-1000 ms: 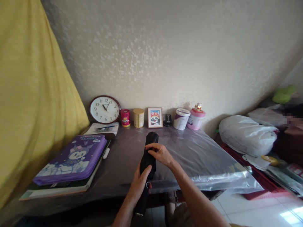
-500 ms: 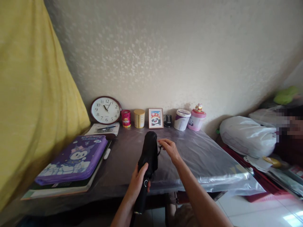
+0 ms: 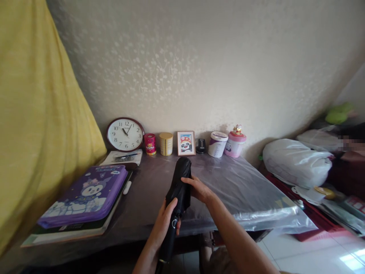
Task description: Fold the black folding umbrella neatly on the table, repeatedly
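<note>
A folded black umbrella [image 3: 181, 179] is held up over the front of the table, its canopy end pointing away from me and its handle [image 3: 167, 243] toward me. My left hand [image 3: 164, 217] is wrapped round it where the canopy meets the handle, thumb on top. On the canopy's right side rests my right hand [image 3: 199, 188], closed against the cloth with the thumb across the front and the other fingers partly hidden behind. The strap cannot be made out.
Along the wall stand a clock [image 3: 125, 134], a red can [image 3: 149, 144], a yellow can [image 3: 166, 144], a picture frame [image 3: 186, 143] and two tubs. A purple case [image 3: 85, 194] lies on books at left. White bags [image 3: 296, 161] and a person are at right.
My right hand has moved left from the strap beside the umbrella onto the canopy. My left hand keeps its grip. The view has shifted slightly.
</note>
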A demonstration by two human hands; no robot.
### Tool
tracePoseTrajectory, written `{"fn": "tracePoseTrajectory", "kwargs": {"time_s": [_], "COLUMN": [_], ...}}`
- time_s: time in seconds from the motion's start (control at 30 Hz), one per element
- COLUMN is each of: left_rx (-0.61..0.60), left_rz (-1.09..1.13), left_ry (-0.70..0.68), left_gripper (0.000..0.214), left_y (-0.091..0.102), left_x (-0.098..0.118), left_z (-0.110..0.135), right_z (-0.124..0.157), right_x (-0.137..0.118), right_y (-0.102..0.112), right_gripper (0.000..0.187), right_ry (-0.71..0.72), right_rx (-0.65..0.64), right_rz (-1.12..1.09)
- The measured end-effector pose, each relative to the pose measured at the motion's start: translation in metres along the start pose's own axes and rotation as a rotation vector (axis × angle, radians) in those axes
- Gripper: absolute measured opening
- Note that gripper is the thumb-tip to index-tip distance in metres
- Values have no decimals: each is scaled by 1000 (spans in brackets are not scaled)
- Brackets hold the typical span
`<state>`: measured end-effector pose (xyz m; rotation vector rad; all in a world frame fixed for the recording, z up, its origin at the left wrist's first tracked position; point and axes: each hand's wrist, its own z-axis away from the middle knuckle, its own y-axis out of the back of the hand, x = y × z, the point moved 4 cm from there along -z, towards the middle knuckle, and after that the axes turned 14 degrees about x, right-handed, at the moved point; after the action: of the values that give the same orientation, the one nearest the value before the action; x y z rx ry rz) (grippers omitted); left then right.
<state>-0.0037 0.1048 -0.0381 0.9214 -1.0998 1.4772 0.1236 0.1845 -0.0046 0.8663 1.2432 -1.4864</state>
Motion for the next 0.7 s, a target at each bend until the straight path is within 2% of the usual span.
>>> {"fn": "tracePoseTrajectory", "kwargs": {"time_s": [0.13,0.3,0.43,0.57,0.7], "left_rx": [-11,-56,-221,-415,-456], "left_rz": [35,97,181,194,158], "left_ry": [20,95,238,309,332], "left_gripper": [60,59,65,74,81], "left_y": [0,0,-2,-3,-2], "left_x": [-5,-8,-10,-11,-15], "left_z": [-4,-6,-8,-15,-19], "right_z": [1,0,-2,-1,2], "right_x": [-2,-4,1,6,7], "right_y": [0,2,9,11,6], "right_gripper": [37,39,26,19,16], "right_ry": [-32,-53,-151,-228,-235], "right_rx": [-4,-23,27,18,-23], "right_rz": [-29,-74,-127,-158,-166]}}
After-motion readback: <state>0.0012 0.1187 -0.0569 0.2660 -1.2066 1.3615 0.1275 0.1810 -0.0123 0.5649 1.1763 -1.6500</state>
